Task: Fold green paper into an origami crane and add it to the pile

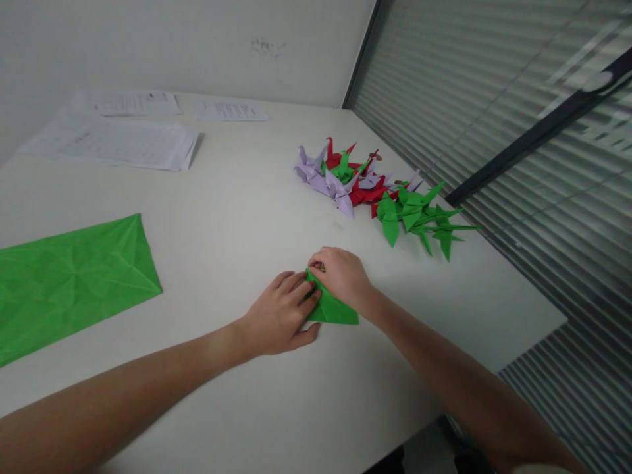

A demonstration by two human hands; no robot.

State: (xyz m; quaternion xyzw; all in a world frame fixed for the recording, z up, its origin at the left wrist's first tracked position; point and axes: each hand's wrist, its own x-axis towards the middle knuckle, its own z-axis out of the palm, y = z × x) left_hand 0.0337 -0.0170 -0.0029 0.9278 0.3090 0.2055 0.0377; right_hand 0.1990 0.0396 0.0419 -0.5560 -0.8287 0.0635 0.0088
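Observation:
A small folded green paper (pixel 332 309) lies flat on the white table (pixel 237 217), near its front edge. My left hand (pixel 279 316) presses on the paper's left side with the fingers spread flat. On the paper's upper corner rests my right hand (pixel 342 275), its fingers curled and pinching the fold there. Most of the paper is hidden under both hands.
A heap of finished origami cranes (pixel 375 191) in green, red and lilac sits at the right, close to the window blinds (pixel 518 131). A large creased green sheet (pixel 69 280) lies at the left. Printed papers (pixel 123 141) are stacked at the back left.

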